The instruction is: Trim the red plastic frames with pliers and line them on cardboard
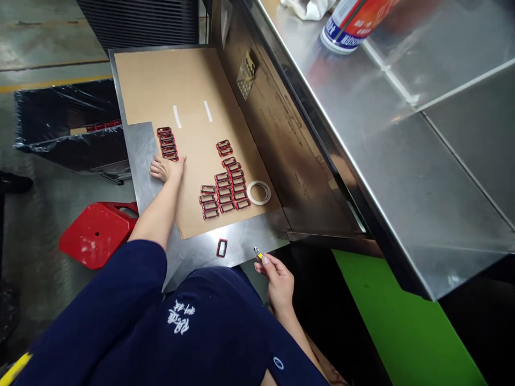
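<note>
My left hand (168, 168) lies at the near end of a row of small red-and-black rectangular frames (167, 142) on the brown cardboard sheet (161, 80). Its fingers and thumb are spread apart, and it hides whatever is under the palm. Near the table's front edge, my right hand (279, 280) pinches a small yellow tool with a metal tip (258, 253); most of the tool is hidden by the fingers. A single frame (221, 247) rests on the bare metal to the left of that tool. Several more frames (224, 192) stand in close columns on the cardboard's right side.
A roll of tape (259, 193) lies beside the right-hand frames. Two white strips (177, 116) mark the cardboard. A metal wall rises on the right to a steel worktop (402, 134) with a spray can (350, 27). A red stool (96, 233) and a plastic-lined bin (60, 115) are left.
</note>
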### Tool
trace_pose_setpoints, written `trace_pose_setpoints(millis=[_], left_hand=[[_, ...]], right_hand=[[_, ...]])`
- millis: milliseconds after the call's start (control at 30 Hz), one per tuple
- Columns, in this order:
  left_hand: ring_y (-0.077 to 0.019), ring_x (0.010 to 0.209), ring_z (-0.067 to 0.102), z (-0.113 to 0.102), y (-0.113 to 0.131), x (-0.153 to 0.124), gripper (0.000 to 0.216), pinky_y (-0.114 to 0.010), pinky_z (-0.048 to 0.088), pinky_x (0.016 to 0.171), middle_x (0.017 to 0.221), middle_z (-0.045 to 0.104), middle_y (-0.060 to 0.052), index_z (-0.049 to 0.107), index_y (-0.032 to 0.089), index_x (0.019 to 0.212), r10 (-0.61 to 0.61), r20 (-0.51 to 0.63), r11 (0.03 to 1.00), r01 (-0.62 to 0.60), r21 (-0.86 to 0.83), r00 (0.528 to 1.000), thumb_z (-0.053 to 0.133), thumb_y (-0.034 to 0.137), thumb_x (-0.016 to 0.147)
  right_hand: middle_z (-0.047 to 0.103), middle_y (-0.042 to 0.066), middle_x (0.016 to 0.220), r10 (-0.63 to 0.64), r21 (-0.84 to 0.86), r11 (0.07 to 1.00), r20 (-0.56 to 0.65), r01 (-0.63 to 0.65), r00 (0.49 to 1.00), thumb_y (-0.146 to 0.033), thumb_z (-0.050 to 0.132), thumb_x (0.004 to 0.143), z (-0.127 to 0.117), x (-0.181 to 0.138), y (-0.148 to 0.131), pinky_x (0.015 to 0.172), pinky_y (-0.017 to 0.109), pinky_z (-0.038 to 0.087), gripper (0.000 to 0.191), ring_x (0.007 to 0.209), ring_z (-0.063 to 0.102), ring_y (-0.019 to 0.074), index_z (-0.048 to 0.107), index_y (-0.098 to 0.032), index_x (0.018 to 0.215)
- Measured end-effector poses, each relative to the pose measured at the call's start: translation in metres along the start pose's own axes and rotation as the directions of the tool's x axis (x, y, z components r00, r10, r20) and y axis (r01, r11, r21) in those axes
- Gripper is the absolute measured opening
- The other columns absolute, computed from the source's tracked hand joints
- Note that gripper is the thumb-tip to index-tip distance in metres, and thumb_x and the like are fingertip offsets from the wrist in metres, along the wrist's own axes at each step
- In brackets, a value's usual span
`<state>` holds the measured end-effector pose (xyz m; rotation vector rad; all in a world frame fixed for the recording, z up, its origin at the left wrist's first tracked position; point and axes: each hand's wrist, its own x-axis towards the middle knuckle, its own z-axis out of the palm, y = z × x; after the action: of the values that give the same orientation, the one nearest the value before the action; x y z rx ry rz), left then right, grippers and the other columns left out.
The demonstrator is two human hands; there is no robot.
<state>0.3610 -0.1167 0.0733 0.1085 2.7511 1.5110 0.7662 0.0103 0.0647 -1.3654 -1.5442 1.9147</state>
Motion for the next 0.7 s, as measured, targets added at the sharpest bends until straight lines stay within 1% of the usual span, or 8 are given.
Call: trace_pose_setpoints(millis=[133, 167, 233, 267, 300, 500, 633, 700], left_hand=[[-0.0349, 0.136, 0.042, 0.0, -0.025, -0.109, 0.051, -0.059, 0.031, 0.114, 0.13, 0.055, -0.019, 0.057, 0.012, 0.115, 0.112, 0.227, 0.987, -0.134, 0.085, 0.967, 0.073, 0.05, 0.085], [-0.0334, 0.13, 0.05, -0.001, -0.031, -0.143, 0.052, -0.054, 0.038, 0.112, 0.13, 0.057, -0.017, 0.061, 0.015, 0.115, 0.18, 0.408, 0.97, -0.231, 0.078, 0.895, 0.079, 0.047, 0.078], [-0.0345, 0.129, 0.053, -0.002, -0.04, -0.201, 0.062, -0.049, 0.045, 0.108, 0.142, 0.051, -0.017, 0.061, 0.019, 0.126, 0.265, 0.771, 0.888, -0.459, 0.04, 0.579, 0.083, 0.041, 0.072], [-0.0357, 0.13, 0.052, -0.001, -0.043, -0.222, 0.066, -0.049, 0.047, 0.106, 0.147, 0.048, -0.017, 0.059, 0.021, 0.131, 0.25, 0.863, 0.856, -0.517, 0.016, 0.44, 0.084, 0.037, 0.072], [-0.037, 0.131, 0.052, 0.001, -0.046, -0.237, 0.067, -0.05, 0.048, 0.105, 0.15, 0.045, -0.017, 0.058, 0.022, 0.135, 0.221, 0.905, 0.84, -0.542, 0.013, 0.364, 0.082, 0.031, 0.073], [-0.0294, 0.117, 0.063, 0.011, -0.063, -0.24, 0.049, -0.045, 0.054, 0.099, 0.136, 0.055, -0.016, 0.063, 0.018, 0.126, 0.191, 0.86, 0.924, -0.382, 0.004, 0.472, 0.071, 0.01, 0.078], [-0.0173, 0.099, 0.067, -0.031, -0.059, -0.243, 0.078, -0.035, 0.059, 0.088, 0.136, 0.054, -0.016, 0.035, 0.022, 0.15, 0.24, 0.777, 0.967, -0.212, -0.14, 0.581, 0.075, 0.024, 0.083], [-0.0147, 0.094, 0.067, -0.06, -0.047, -0.251, 0.087, -0.033, 0.06, 0.084, 0.144, 0.05, -0.018, 0.026, 0.029, 0.155, 0.321, 0.714, 0.928, -0.055, -0.369, 0.622, 0.077, 0.03, 0.084]], right_hand=[[0.074, 0.011, 0.084, 0.071, 0.03, 0.997, 0.008, -0.072, 0.997, -0.057, 0.092, 0.064, 0.01, -0.001, -0.002, 0.062, 0.026, 0.062, 0.055, 0.067, 0.072, 0.0192, 0.075, -0.012, 0.089], [0.074, 0.01, 0.083, 0.09, 0.035, 0.995, 0.017, -0.09, 0.996, -0.057, 0.092, 0.063, 0.013, 0.0, -0.003, 0.062, 0.026, 0.062, 0.054, 0.067, 0.072, 0.0185, 0.074, -0.012, 0.087], [0.073, 0.009, 0.083, 0.115, 0.033, 0.993, 0.044, -0.116, 0.992, -0.058, 0.091, 0.062, 0.02, 0.002, -0.004, 0.062, 0.025, 0.061, 0.054, 0.067, 0.071, 0.0174, 0.073, -0.013, 0.086], [0.073, 0.008, 0.083, 0.119, 0.028, 0.992, 0.061, -0.121, 0.991, -0.058, 0.091, 0.062, 0.023, 0.004, -0.005, 0.062, 0.024, 0.061, 0.054, 0.067, 0.071, 0.0172, 0.073, -0.013, 0.086], [0.073, 0.008, 0.082, 0.116, 0.019, 0.993, 0.078, -0.117, 0.99, -0.058, 0.091, 0.063, 0.025, 0.005, -0.006, 0.062, 0.024, 0.06, 0.054, 0.067, 0.071, 0.0173, 0.073, -0.014, 0.086], [0.072, 0.007, 0.079, -0.007, -0.049, 0.999, 0.175, 0.016, 0.984, -0.062, 0.083, 0.071, 0.033, 0.007, -0.016, 0.062, 0.026, 0.06, 0.05, 0.066, 0.07, 0.0178, 0.072, -0.015, 0.084], [0.073, 0.006, 0.079, -0.121, -0.122, 0.979, 0.293, 0.163, 0.948, -0.046, 0.086, 0.072, 0.03, -0.013, -0.044, 0.066, 0.027, 0.059, 0.03, 0.07, 0.069, 0.0177, 0.077, -0.018, 0.079], [0.075, 0.006, 0.089, -0.27, -0.164, 0.916, 0.42, 0.366, 0.866, -0.034, 0.084, 0.076, 0.03, -0.029, -0.065, 0.074, 0.029, 0.06, 0.015, 0.08, 0.071, 0.0188, 0.08, -0.021, 0.082]])
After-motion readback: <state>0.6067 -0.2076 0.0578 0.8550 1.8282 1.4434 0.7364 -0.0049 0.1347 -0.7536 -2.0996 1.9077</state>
